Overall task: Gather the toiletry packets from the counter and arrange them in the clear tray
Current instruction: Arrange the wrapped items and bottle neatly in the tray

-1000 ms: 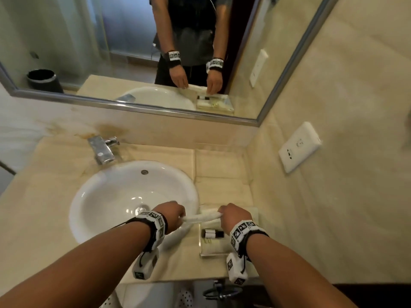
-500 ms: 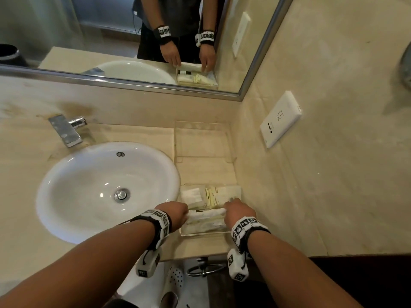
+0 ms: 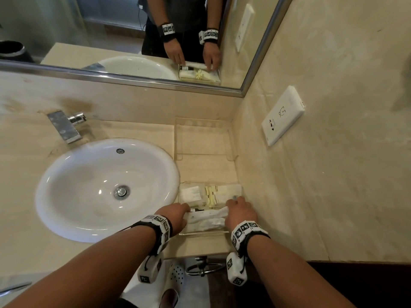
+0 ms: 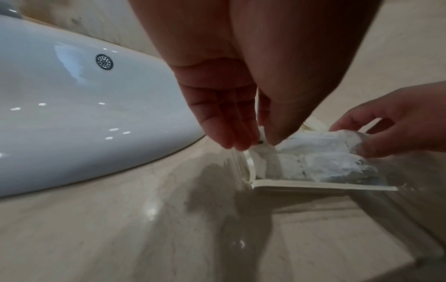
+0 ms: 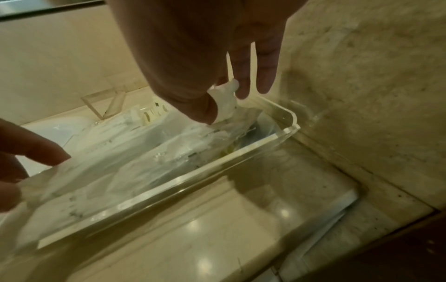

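Clear acrylic tray [image 3: 203, 232] on beige stone counter [image 3: 200, 247], cream sachets [image 3: 213, 195] at 12 o'clock inside, crinkled white plastic packet [image 3: 205, 220] lying 9-to-3 at its near edge, left hand [image 3: 175, 216] and right hand [image 3: 241, 211] each pinching one end.

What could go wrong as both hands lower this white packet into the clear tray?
The white packet is pinched only at its ends by the left hand and right hand, so it may bunch. It could cover the yellow packets. The clear tray sits near the counter edge, so pushing might shift it.

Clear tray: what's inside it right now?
Tray holds cream packets at the back and a white packet in front, pinched by both hands. What lies under them is hidden.
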`<state>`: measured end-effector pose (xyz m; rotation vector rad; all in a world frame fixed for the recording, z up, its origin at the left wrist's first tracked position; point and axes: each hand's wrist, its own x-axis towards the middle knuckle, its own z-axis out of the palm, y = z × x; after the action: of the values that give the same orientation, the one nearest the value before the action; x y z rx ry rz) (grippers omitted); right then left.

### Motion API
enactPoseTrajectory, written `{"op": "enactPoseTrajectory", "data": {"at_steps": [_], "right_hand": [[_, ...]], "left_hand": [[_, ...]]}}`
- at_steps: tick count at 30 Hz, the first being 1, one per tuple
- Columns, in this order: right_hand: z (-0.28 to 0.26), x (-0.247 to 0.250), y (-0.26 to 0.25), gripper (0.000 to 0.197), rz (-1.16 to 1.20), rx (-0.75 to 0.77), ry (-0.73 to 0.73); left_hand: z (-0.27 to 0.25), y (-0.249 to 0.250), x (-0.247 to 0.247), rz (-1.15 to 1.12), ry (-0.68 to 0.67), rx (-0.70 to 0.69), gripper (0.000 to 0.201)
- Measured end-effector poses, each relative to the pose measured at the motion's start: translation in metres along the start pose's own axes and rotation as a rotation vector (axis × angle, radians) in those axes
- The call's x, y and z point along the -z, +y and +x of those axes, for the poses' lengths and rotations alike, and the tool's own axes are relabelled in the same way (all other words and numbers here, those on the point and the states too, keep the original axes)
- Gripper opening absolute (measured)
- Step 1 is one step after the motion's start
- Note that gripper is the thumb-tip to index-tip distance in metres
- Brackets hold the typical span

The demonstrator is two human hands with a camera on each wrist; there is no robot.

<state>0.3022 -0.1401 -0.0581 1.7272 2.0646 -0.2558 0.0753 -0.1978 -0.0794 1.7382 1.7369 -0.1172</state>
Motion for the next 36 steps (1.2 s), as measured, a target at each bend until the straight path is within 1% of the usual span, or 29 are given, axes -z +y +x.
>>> {"op": "enactPoseTrajectory", "data": {"at_steps": [3,9,14,17,20,24,26,28,29,32,36], "right_hand": [[-0.003,0.001,0.002,0.048,0.011,0.009,0.07],[-0.001,-0.005,0.004,0.046,0.059,0.021,-0.016],[-0.005,-0.016,0.006,0.039,0.033,0.053,-0.017],[-0.008,-0.021,0.008,0.043,0.033,0.08,0.001],[-0.008,-0.02,0.008,0.046,0.067,0.089,0.01],[-0.013,-0.016,0.011,0.054,0.133,0.079,0.063],[-0.015,-0.015,0.011,0.059,0.183,0.069,0.091],[-0.014,-0.013,0.008,0.061,0.242,0.075,0.11],[-0.012,-0.011,0.006,0.06,0.259,0.09,0.115],[-0.002,-0.007,0.002,0.057,0.238,0.145,0.112],[0.012,-0.01,-0.001,0.056,0.226,0.204,0.109]], "left_hand": [[0.003,0.002,0.004,0.017,0.03,-0.007,0.031],[0.009,0.013,0.001,0.147,-0.031,-0.021,0.026],[0.006,0.015,-0.001,0.249,-0.056,-0.014,0.03],[0.005,0.015,-0.003,0.288,-0.071,-0.027,0.029],[0.004,0.016,0.0,0.3,-0.059,-0.062,0.025],[0.004,0.015,0.009,0.26,-0.004,-0.099,0.027],[0.002,0.012,0.011,0.251,0.075,-0.133,0.032],[0.003,0.011,0.01,0.254,0.166,-0.183,0.045],[0.005,0.011,0.01,0.26,0.189,-0.208,0.052],[0.015,0.017,0.011,0.289,0.202,-0.225,0.068],[0.032,0.025,0.004,0.266,0.184,-0.146,0.083]]}}
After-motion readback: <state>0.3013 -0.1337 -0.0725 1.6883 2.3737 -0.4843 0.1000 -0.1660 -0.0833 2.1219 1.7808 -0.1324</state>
